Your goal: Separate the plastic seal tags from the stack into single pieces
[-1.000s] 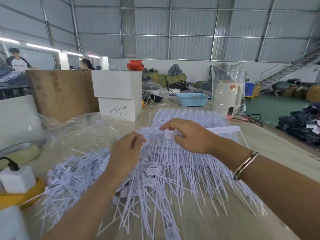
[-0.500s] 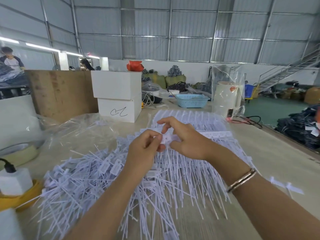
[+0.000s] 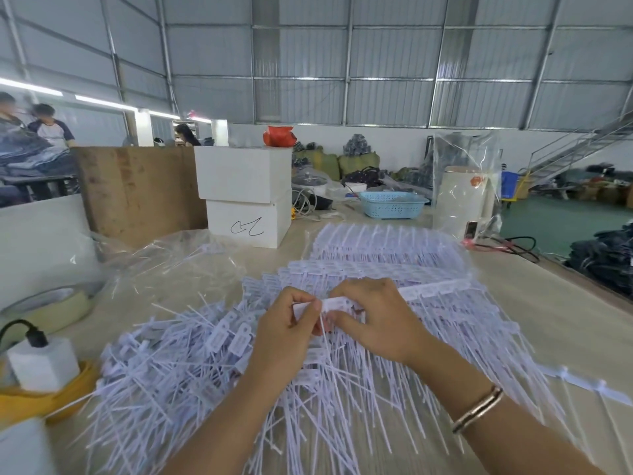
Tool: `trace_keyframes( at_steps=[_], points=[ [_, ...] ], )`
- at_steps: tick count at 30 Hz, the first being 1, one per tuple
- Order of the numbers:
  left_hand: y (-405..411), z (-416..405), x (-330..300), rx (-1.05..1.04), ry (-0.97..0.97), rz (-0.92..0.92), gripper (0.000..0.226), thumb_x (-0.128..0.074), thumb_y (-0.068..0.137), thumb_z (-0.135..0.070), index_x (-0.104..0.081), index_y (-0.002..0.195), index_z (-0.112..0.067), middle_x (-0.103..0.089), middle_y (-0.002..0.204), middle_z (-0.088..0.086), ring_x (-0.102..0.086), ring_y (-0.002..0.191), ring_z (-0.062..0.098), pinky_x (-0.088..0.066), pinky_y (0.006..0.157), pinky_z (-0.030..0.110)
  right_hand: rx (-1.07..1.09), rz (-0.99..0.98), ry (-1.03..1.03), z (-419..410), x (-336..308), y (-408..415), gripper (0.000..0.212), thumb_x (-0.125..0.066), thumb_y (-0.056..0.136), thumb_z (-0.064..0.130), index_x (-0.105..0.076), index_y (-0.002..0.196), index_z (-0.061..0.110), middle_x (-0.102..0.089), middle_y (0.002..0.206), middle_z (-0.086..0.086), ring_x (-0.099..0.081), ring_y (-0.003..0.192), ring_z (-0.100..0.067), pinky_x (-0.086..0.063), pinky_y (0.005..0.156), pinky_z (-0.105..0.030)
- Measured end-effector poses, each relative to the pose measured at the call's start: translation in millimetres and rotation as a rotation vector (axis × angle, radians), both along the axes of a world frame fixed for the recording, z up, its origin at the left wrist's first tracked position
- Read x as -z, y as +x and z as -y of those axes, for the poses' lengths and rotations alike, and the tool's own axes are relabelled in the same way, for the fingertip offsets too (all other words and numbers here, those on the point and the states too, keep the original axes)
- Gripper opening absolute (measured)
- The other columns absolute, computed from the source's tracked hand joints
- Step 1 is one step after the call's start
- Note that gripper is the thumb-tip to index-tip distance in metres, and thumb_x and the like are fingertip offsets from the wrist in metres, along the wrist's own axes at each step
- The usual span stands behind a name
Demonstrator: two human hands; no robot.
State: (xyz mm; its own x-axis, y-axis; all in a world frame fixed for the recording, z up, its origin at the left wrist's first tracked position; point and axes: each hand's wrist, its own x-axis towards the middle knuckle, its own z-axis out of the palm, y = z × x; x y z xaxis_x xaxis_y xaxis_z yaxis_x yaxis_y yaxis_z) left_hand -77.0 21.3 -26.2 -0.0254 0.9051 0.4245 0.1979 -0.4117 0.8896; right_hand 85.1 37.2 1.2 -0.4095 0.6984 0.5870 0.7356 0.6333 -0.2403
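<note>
- Left hand (image 3: 286,332): forearm enters from below, fingers curled, thumb and forefinger pinching the end tag of a joined strip of seal tags (image 3: 404,292); the grip is closed on that strip.
- Right hand (image 3: 375,322): forearm enters from the lower right with a metal bangle (image 3: 476,409) on the wrist; thumb and fingers curl over the same strip just beside the left grip. Both grips meet above the middle of the pile.
- The strip runs from the two grips away to the right, its tails hanging down toward the surface (image 3: 565,323).
- Left of and below the grips lies a loose heap of single seal tags (image 3: 178,368); beyond the grips lies a stack of unseparated strips (image 3: 387,245).
- Open room: bare surface shows right of the grips up to the surface's far-right edge. Left of the grips, a clear plastic bag (image 3: 164,265) and a tape roll (image 3: 51,308) take up the space.
- Writing: the lower of two white boxes (image 3: 248,224) beyond the grips bears a hand-drawn black mark, not readable as text. Print on the tags is too small to read.
</note>
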Motion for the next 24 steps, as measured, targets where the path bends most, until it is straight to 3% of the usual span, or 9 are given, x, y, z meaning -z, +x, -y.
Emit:
trace_keyframes(
  at_steps=[3,6,9,14,18,21,24],
  points=[
    [-1.1,0.3,3.9,-0.035,-0.011,-0.031,0.012,-0.057,0.094,-0.024,-0.058,0.082,-0.021,-0.069,0.070,0.000,-0.066,0.063,0.014,-0.052,0.057,0.022,0.034,-0.117,0.057,4.2,26.7,-9.5,0.036,-0.042,0.085,0.048,-0.066,0.099,0.024,-0.063,0.087,0.010,-0.053,0.086,-0.009,-0.028,0.080,-0.030],
    [-0.8,-0.4,6.1,-0.042,-0.011,-0.152,0.012,-0.058,0.092,-0.027,-0.057,0.080,-0.024,-0.067,0.066,0.004,-0.064,0.061,0.021,-0.049,0.056,0.028,0.046,-0.189,0.059,4.7,44.4,-8.7,0.035,-0.040,0.087,0.047,-0.065,0.097,0.024,-0.058,0.085,0.013,-0.051,0.086,-0.005,-0.027,0.082,-0.027],
    [-0.5,-0.1,7.4,0.001,0.014,-0.230,0.013,-0.060,0.091,-0.026,-0.057,0.079,-0.025,-0.068,0.066,-0.007,-0.063,0.059,0.016,-0.047,0.054,0.023,0.034,-0.307,0.032,4.7,50.6,-6.1,0.033,-0.040,0.086,0.049,-0.063,0.089,0.026,-0.051,0.080,0.017,-0.048,0.085,0.001,-0.025,0.084,-0.028],
    [-1.8,-0.3,7.2,0.062,-0.033,-0.200,0.012,-0.060,0.092,-0.022,-0.059,0.080,-0.022,-0.068,0.067,-0.005,-0.065,0.063,0.013,-0.053,0.063,0.028,-0.066,-0.462,-0.084,7.5,53.0,-8.6,0.006,-0.052,0.086,0.041,-0.054,0.082,0.037,-0.046,0.087,0.015,-0.046,0.091,0.000,-0.021,0.089,-0.033],
    [-3.4,-0.2,4.8,0.105,-0.068,-0.141,0.013,-0.059,0.092,-0.018,-0.060,0.079,-0.020,-0.066,0.063,-0.002,-0.063,0.061,0.011,-0.053,0.067,0.033,-0.109,-0.483,-0.084,10.7,50.7,-8.6,0.005,-0.056,0.084,0.029,-0.055,0.083,0.034,-0.048,0.088,0.015,-0.048,0.093,-0.001,-0.021,0.089,-0.036],
    [-4.4,1.1,4.8,0.094,-0.031,-0.150,0.014,-0.059,0.092,-0.020,-0.060,0.079,-0.024,-0.067,0.065,-0.001,-0.065,0.064,0.019,-0.054,0.065,0.032,-0.089,-0.466,-0.039,12.2,50.8,-10.1,0.006,-0.057,0.085,0.027,-0.060,0.084,0.021,-0.051,0.085,0.015,-0.049,0.090,-0.002,-0.023,0.089,-0.039],
    [-4.5,2.0,5.8,0.112,0.047,-0.197,0.012,-0.060,0.091,-0.022,-0.060,0.080,-0.026,-0.066,0.067,0.001,-0.063,0.062,0.024,-0.053,0.067,0.040,-0.061,-0.431,-0.035,13.8,51.1,-8.5,0.014,-0.054,0.086,0.030,-0.063,0.089,0.020,-0.052,0.081,0.020,-0.047,0.090,0.001,-0.021,0.093,-0.039]
  ],
)
